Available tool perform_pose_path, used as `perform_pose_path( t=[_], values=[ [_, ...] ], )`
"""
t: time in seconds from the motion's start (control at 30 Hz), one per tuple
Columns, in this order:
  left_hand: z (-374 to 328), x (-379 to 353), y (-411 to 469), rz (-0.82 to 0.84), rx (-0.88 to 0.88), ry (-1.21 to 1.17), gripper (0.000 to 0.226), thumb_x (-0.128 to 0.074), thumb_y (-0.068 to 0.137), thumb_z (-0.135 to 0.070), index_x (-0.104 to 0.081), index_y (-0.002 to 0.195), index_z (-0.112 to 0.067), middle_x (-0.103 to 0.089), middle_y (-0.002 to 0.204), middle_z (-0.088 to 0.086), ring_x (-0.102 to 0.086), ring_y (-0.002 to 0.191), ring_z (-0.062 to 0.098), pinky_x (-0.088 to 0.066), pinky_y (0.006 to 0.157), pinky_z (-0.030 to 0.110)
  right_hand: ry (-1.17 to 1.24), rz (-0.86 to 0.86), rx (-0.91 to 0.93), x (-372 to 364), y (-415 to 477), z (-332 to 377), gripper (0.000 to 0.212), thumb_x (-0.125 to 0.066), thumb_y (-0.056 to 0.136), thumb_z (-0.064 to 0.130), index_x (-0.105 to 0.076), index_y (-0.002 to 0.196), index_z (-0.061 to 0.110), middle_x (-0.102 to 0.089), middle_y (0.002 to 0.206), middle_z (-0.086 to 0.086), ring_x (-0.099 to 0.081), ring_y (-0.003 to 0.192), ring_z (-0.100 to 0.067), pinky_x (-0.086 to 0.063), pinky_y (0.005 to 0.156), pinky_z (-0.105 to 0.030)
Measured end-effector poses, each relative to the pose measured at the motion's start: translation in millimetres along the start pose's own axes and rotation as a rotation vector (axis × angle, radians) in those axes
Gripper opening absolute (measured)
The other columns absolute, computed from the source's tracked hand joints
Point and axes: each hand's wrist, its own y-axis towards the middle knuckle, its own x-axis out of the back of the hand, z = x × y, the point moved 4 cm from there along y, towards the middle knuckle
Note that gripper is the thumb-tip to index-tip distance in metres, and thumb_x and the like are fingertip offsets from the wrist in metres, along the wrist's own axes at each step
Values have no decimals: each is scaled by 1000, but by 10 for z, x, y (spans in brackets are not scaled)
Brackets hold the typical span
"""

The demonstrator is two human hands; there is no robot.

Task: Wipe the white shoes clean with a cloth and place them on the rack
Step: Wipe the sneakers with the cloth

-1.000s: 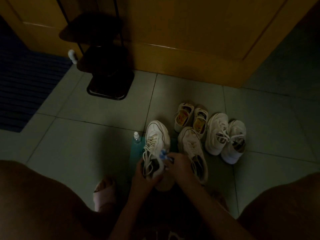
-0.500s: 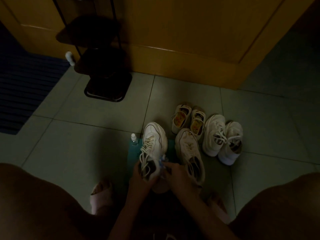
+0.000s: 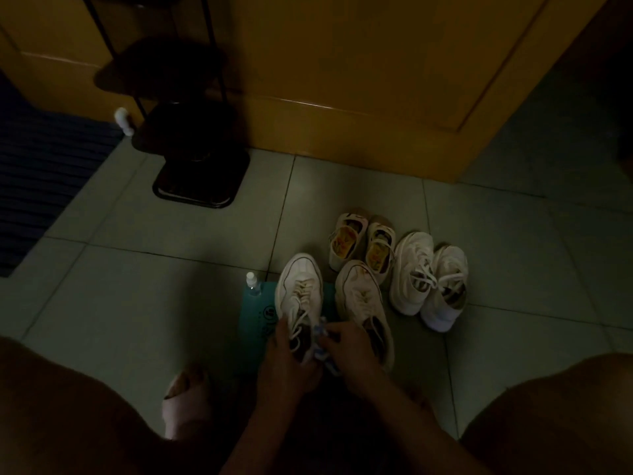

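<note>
Cloth (image 3: 322, 329) lower; six white shoes (image 3: 411, 272)

Very dim, soft, edge-warped.

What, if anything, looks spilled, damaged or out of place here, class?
Nothing stands out. The small clear spray bottle stands upright on the teal mat; the left hand holds the white lace-up sneaker, the right hand a blue-and-white cloth. Dim light could hide fine damage.
</note>
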Motion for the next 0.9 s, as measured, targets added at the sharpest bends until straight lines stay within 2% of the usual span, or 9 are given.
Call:
perform_pose_path(
  t=[0.07,0.17,0.3,0.43,0.57,0.63,0.7,0.77,0.9],
  values=[
    [-51,-7,-5,22,-13,46,90,-71,77,-36,-19,147,-14,-35,147,10,-43,128,25,-38,93,27,15,23,-8,45,23,14,26,-51,93,8,-55,67,11,-58,64,-9,-50,43,1,-36,44,-11],
    [-41,-15,15,63,-2,91,95,-73,76,-36,-15,148,-17,-33,148,9,-43,128,26,-42,96,34,53,63,37,297,53,254,28,-53,93,10,-58,66,17,-57,44,8,-51,38,3,-39,43,-10],
    [-230,111,8,-17,-43,181,92,-72,73,-45,-20,145,-21,-31,146,7,-43,127,26,-47,96,43,-16,-39,204,921,286,665,13,-57,90,11,-67,83,7,-59,61,0,-54,43,6,-42,46,-9],
    [-764,203,55,-170,-267,134,55,-60,87,-33,-41,136,-18,-46,137,1,-47,122,15,-45,98,28,-128,-151,243,1444,628,706,21,-60,89,16,-68,97,-2,-61,74,-20,-55,52,-11,-39,48,-17],
    [-1147,-45,162,-69,-241,49,41,-55,91,-33,-48,130,-21,-55,129,-2,-51,113,9,-42,93,23,-146,-191,196,1610,895,421,17,-61,88,9,-67,85,-7,-60,68,-25,-54,50,-8,-40,50,-22],
    [-1143,-302,274,47,-144,37,48,-53,92,-36,-42,136,-19,-51,134,1,-49,120,15,-42,101,30,-123,-190,148,1586,998,271,11,-61,89,9,-67,85,1,-56,56,-8,-51,41,0,-37,40,-11],
    [-1085,-532,345,164,-50,67,53,-49,94,-38,-34,141,-19,-42,142,2,-44,127,18,-36,107,33,-138,-198,113,1515,1102,168,15,-60,89,11,-66,101,4,-61,65,-5,-56,54,-6,-35,39,-4],
    [-1018,-675,363,204,33,25,61,-52,92,-37,-27,144,-17,-36,145,1,-39,131,20,-32,109,31,-154,-193,136,1425,1224,110,23,-59,90,12,-65,108,-1,-68,90,-19,-59,70,-17,-40,46,-3],
    [-884,-794,373,150,153,-147,71,-66,81,-40,-32,140,-19,-54,128,5,-54,114,22,-46,96,35,-196,-144,142,1177,1434,18,26,-57,91,15,-64,113,3,-63,112,-24,-60,96,-31,-46,77,-23]
  ],
)
